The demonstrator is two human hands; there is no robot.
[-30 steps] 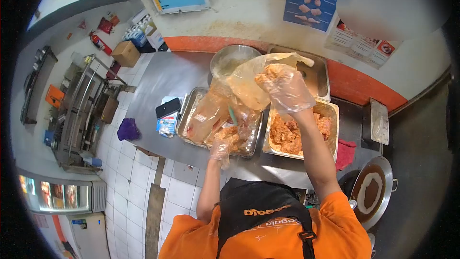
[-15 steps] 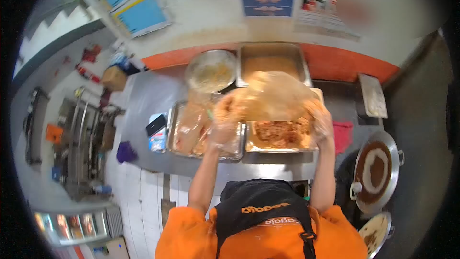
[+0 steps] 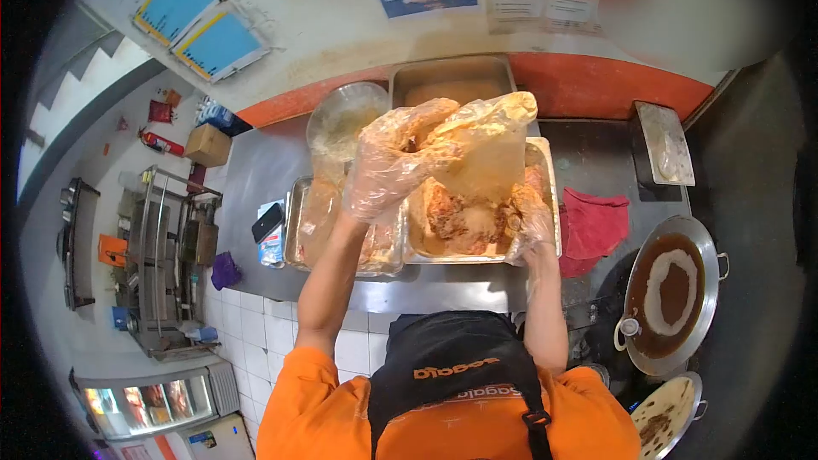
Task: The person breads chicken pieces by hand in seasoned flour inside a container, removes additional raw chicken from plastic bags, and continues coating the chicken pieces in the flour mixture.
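Note:
Both my hands wear clear plastic gloves smeared with orange marinade. My left hand (image 3: 392, 162) is raised, its fingers closed on the upper left edge of a cloudy plastic bag (image 3: 490, 149). The bag hangs over a steel tray of orange-coated meat (image 3: 473, 223). Lower down, my right hand (image 3: 530, 220) is at the tray's right side, against the lower part of the bag; its fingers are curled, and what they hold is hard to make out. To the left, a second steel tray (image 3: 294, 226) carries clear bags of meat.
Behind the trays are a round metal bowl (image 3: 341, 119) and a deep steel pan (image 3: 456, 77). A phone (image 3: 267, 223) lies on a packet at the left. At the right are a red cloth (image 3: 592, 226), a lidded container (image 3: 669, 149) and a wide pan of brown liquid (image 3: 673, 290).
My left hand has risen from the left tray to the bag's upper edge. My right hand has come down from the bag's top to the right tray. The view has shifted right.

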